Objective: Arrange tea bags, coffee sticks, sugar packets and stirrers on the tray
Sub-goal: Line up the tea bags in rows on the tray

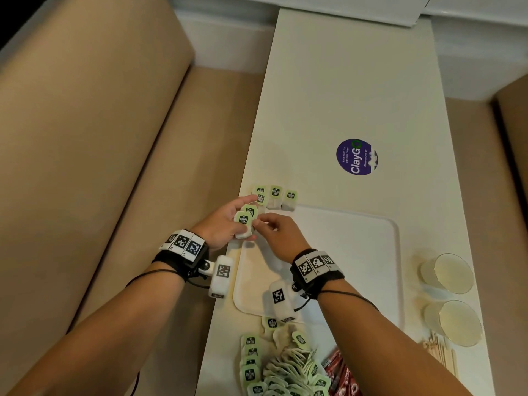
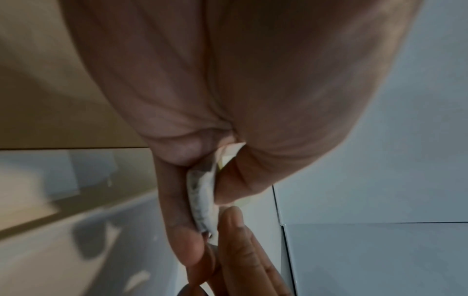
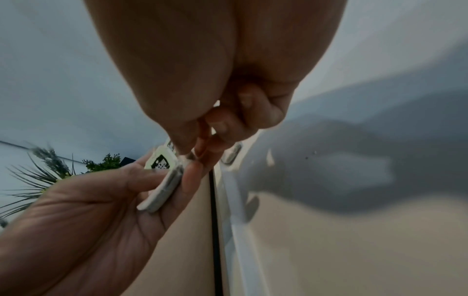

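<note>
My left hand [image 1: 228,221] holds a small stack of tea bags [image 1: 244,222] with green tags, just over the far left corner of the white tray [image 1: 357,252]. In the left wrist view the tea bags [image 2: 202,202] sit edge-on between thumb and fingers. My right hand [image 1: 271,227] pinches at the near edge of that stack; the right wrist view shows its fingertips [image 3: 202,148] on the tagged tea bags [image 3: 162,180]. Several tea bags [image 1: 275,197] stand in a row beyond the tray's far left corner.
A heap of loose tea bags [image 1: 285,367] lies at the table's near edge, with red coffee sticks [image 1: 340,372] beside it. Wooden stirrers [image 1: 440,352] and two glass cups [image 1: 451,272] sit at the right. A purple round sticker [image 1: 355,157] marks the table. A beige bench runs along the left.
</note>
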Demonstrator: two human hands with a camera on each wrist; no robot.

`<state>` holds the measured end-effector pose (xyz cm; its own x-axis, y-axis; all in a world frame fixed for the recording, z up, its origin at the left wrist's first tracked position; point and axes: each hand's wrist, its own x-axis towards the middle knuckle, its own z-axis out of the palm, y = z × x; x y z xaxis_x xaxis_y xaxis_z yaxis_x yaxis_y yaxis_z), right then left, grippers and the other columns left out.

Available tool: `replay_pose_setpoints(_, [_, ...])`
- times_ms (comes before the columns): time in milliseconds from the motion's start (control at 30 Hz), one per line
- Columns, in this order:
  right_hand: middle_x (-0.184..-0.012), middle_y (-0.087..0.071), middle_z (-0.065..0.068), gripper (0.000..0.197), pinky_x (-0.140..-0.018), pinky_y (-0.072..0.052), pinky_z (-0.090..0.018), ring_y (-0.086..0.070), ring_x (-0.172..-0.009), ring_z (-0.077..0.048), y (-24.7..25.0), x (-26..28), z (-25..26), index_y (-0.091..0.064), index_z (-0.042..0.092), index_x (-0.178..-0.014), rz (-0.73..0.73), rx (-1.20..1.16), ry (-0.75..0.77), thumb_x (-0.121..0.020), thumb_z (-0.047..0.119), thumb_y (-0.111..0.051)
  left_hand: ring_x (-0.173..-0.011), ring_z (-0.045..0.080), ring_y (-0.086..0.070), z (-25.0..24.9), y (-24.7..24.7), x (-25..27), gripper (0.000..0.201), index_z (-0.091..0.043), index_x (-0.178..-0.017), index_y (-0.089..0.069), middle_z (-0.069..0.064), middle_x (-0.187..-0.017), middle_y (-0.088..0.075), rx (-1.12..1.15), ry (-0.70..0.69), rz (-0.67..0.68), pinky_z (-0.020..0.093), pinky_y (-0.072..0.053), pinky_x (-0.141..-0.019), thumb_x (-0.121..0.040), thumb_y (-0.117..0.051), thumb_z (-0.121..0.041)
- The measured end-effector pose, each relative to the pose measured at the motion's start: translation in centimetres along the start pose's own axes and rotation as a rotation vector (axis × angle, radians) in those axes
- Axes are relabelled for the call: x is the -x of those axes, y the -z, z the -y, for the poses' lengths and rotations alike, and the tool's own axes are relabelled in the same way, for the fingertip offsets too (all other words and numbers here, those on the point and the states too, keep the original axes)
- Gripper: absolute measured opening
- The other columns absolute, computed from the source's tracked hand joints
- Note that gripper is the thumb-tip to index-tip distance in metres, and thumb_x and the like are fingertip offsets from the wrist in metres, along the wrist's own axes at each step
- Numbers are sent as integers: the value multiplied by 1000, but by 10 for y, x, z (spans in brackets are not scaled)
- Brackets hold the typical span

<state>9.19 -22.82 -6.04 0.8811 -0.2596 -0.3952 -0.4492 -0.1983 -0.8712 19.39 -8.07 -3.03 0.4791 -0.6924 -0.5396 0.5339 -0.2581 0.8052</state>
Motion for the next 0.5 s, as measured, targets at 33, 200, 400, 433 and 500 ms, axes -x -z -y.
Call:
replay_pose_setpoints(33, [-97,-77,7,21,-84,-51,-24,-69,-91,-10,0,2,-1,-75,26,-112,-1,2,19,-100,34,-60,-104,23,-66,-1,-1,1,80,-25,-139,-48,2,-132,-58,-3,3,5,40,-61,-84,-85,-38,33])
replay_pose_setpoints(200, [-90,-75,8,16,-85,-51,-32,-67,-87,-14,3,6,-3,-74,22,-96,-66,-6,28,-101,28,-60,-105,29,-66,-3,-7,3,73,-21,-137,-53,12,-133,-58,-33,17,-12,39,-62,-80,-85,-45,29])
replay_pose_setpoints(400, [-82,-65,7,19,-70,-46,-32,-54,-67,-8,6,7,-3,-63,25,-87,-70,12,-11,-103,27,-53,-81,20,-70,0,-16,1,15,-4,-113,-60,20,-105,-72,-112,76,-136,28,-60,-67,-98,-61,-6])
replay_pose_setpoints(433, [-82,-66,5,18,-70,-47,-33,-54,-66,-10,6,8,-4,-65,22,-89,-69,10,-19,-102,29,-54,-79,20,-70,1,-17,0,11,-5,-109,-60,21,-103,-71,-121,82,-149,26,-60,-65,-99,-60,-8])
replay_pose_setpoints(500, [-82,-67,-3,22,-72,-49,-36,-54,-67,-14,6,9,-7,-67,15,-92,-67,26,-29,-99,34,-59,-78,21,-71,3,-17,-2,9,-5,-107,-59,21,-100,-70,-149,85,-171,25,-60,-62,-99,-60,-9])
